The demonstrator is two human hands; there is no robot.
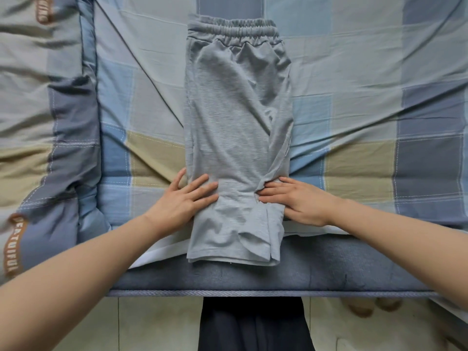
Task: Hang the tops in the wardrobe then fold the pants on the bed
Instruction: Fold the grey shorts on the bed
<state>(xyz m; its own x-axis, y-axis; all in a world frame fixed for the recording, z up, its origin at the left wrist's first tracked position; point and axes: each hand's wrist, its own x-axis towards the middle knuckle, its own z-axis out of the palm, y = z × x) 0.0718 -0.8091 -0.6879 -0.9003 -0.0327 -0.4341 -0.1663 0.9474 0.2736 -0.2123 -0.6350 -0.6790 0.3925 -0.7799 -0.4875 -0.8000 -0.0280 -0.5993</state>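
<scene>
A pair of grey pants (238, 127) is seen laid lengthwise on the checked bedsheet (354, 97), folded into 1 narrow strip with 1 leg over the other. The elastic waistband (234, 30) lies at the far end, and the hems (231, 252) hang just over the near edge of the mattress (329, 272).

The left hand (186, 201) is laid flat on the left edge of the pants near the hems, its fingers straight and spread, pressing on the fabric. The right hand (291, 198) is set against the right edge at the same level, fingers extended towards the middle; the fingertips are buried in a crease of the cloth, so whether fabric is pinched there cannot be told, and the thumb is hidden under the hand.

A folded quilt (45, 122) with brown printed lettering is seen at the left, cut off by the frame. Below the mattress edge, dark clothing (253, 325) on the person is only partly shown, and blurred shapes (367, 306) on the floor at the right cannot be made out.
</scene>
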